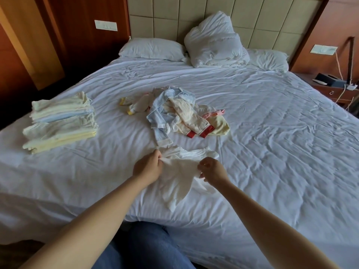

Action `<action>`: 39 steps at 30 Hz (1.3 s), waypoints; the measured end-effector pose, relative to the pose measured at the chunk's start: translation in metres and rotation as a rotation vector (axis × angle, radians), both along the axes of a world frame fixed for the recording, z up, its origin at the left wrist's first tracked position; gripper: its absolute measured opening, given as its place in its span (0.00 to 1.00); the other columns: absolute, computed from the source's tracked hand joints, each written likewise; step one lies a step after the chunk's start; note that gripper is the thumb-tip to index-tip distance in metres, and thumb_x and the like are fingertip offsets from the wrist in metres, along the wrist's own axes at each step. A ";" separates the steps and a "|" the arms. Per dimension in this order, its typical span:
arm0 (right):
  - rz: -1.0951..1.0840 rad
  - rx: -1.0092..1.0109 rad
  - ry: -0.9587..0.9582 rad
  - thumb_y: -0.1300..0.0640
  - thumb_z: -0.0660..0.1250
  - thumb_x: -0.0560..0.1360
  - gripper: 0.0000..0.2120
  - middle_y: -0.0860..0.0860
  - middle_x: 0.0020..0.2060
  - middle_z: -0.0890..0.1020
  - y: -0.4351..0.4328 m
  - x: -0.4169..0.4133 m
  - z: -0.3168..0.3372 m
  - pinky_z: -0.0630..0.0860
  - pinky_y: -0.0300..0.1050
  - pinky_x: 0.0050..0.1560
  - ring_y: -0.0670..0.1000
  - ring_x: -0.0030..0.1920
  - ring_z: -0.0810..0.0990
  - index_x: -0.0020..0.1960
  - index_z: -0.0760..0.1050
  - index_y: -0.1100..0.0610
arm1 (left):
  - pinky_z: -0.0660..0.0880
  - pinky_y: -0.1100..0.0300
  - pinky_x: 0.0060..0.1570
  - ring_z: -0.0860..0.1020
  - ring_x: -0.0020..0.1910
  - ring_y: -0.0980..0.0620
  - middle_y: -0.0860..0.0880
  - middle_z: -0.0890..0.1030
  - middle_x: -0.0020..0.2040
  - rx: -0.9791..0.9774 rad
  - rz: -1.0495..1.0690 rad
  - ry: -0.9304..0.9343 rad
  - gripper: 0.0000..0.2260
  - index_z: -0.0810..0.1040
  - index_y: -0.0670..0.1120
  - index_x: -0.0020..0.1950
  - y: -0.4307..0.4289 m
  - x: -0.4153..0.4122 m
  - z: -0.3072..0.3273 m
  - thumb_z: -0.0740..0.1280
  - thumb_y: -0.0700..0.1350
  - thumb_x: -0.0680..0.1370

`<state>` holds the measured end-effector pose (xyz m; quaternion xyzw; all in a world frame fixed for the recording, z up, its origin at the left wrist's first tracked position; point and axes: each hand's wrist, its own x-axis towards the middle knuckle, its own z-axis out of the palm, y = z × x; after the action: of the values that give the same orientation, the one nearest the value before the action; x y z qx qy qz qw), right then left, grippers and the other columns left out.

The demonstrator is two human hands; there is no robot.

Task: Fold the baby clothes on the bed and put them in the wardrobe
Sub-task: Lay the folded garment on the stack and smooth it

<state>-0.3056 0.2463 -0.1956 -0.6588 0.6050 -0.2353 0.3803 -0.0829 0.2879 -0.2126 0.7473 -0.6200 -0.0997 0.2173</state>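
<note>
Roughly half the folding looks done and none of the stowing, by my read. One neat stack of folded pale yellow, cream and light blue baby clothes [62, 121] sits on the white-sheeted bed [272, 133], well off to the left of the left hand [149, 167] and somewhat beyond it. Not folded: a loose heap of light blue, cream, pink and yellow baby garments [174, 113], one with red cuffs, just beyond both hands near the middle of the bed. Item in work: a thin white baby garment [182, 177], crumpled on the sheet between the hands, lower part trailing toward the person. Left hand has its fingers curled, pinching the garment's upper left edge. Right hand [212, 169] pinches the right edge between thumb and fingertips. Looks like a spread-flat step ahead of the first fold; no fold in it yet. White on white, so its outline is hard to trace. Left to do: fold this piece, clear the heap (several pieces, count unreadable), then carry everything to the wardrobe. Dark wood panels [29, 45] stand past the stack on the left; cannot tell if they are the wardrobe.
</note>
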 end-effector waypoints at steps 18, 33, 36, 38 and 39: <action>0.022 -0.050 -1.139 0.62 0.54 0.81 0.13 0.50 0.30 0.71 -0.097 0.062 0.228 0.67 0.42 0.34 0.47 0.32 0.70 0.39 0.65 0.54 | 0.66 0.62 0.45 0.74 0.50 0.56 0.54 0.75 0.50 -0.825 -0.004 0.248 0.05 0.74 0.44 0.54 -0.066 0.050 0.241 0.65 0.44 0.80; -0.015 -0.016 -0.480 0.64 0.60 0.77 0.10 0.51 0.37 0.75 -0.057 0.016 0.084 0.67 0.42 0.37 0.48 0.38 0.72 0.40 0.76 0.56 | 0.73 0.60 0.46 0.79 0.49 0.53 0.54 0.80 0.49 -0.082 -0.367 -0.013 0.07 0.80 0.50 0.50 0.011 -0.001 0.057 0.69 0.51 0.77; -0.019 0.064 -0.312 0.64 0.59 0.78 0.07 0.52 0.38 0.77 -0.041 -0.004 0.039 0.69 0.40 0.35 0.50 0.39 0.74 0.46 0.76 0.59 | 0.75 0.57 0.49 0.78 0.47 0.54 0.54 0.79 0.49 0.109 -0.411 0.002 0.08 0.80 0.51 0.50 0.023 -0.021 0.024 0.67 0.53 0.78; -0.036 0.078 -0.216 0.64 0.60 0.77 0.08 0.53 0.38 0.77 -0.031 -0.014 0.016 0.69 0.43 0.38 0.52 0.42 0.75 0.42 0.75 0.58 | 0.76 0.56 0.49 0.77 0.46 0.56 0.55 0.79 0.47 0.202 -0.432 0.012 0.06 0.79 0.52 0.49 0.027 -0.030 0.009 0.67 0.53 0.78; -0.040 0.078 -0.175 0.63 0.60 0.77 0.08 0.52 0.38 0.77 -0.026 -0.019 0.007 0.69 0.43 0.39 0.53 0.42 0.74 0.41 0.75 0.57 | 0.76 0.55 0.49 0.78 0.45 0.56 0.55 0.80 0.47 0.240 -0.440 0.008 0.06 0.79 0.52 0.49 0.029 -0.033 0.003 0.67 0.53 0.77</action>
<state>-0.3244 0.2204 -0.1888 -0.6081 0.5912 -0.2758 0.4524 -0.1155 0.3167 -0.2092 0.6145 -0.7505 -0.2206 0.1024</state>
